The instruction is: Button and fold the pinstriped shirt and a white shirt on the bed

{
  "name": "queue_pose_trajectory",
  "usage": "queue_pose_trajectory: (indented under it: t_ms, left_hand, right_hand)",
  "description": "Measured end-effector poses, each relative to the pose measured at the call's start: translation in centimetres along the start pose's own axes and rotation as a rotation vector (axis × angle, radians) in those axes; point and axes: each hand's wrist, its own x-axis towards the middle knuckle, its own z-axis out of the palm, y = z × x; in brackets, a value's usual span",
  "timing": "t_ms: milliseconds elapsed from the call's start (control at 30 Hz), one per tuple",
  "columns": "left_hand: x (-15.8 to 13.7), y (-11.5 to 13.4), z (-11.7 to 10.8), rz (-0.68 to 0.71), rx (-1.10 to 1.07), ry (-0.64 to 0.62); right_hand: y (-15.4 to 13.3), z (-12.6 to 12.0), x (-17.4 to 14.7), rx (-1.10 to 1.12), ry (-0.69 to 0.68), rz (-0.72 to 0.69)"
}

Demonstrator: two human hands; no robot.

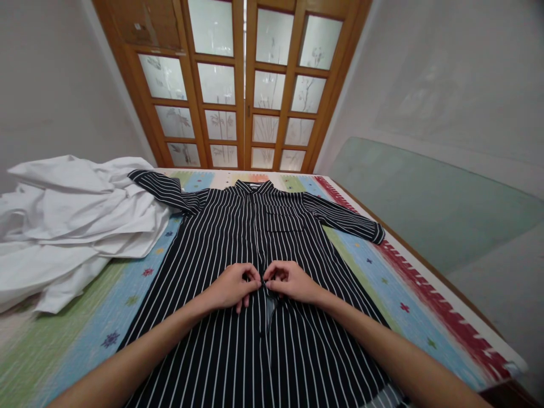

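Note:
A black shirt with white stripes (221,238) lies spread front side up, its collar at the far end and its sleeves out to both sides. Over the middle of its front placket, my left hand (238,285) pinches one edge of the cloth between thumb and forefinger. Close beside it, my right hand (291,280) pinches the facing edge in the same way. The fingertips nearly meet. Any button between them is too small or hidden to make out. Below the hands the placket gapes a little. A chest pocket (284,220) sits on the right half.
Under the shirt is a table with a colourful striped cover (365,266). A heap of white cloth (76,209) lies at the left, touching the shirt's left sleeve. Wooden doors with glass panes (244,85) stand beyond the far edge. A wall (459,85) rises at the right.

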Motion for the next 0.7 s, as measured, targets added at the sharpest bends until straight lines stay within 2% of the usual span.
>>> queue_pose_trajectory:
  t_ms: [333,567,700]
  left_hand:
    - [0.11,-0.13,-0.08,0.016,-0.079,0.008]
    - [0.24,-0.77,0.09,0.043,-0.106,0.016]
    - [0.16,-0.41,0.31,0.043,-0.153,0.031]
  right_hand:
    - [0.35,0.44,-0.29,-0.097,0.066,-0.017]
    - [0.57,0.54,-0.26,0.013,0.069,0.009]
    - [0.63,0.57,-0.34,-0.028,0.085,-0.027]
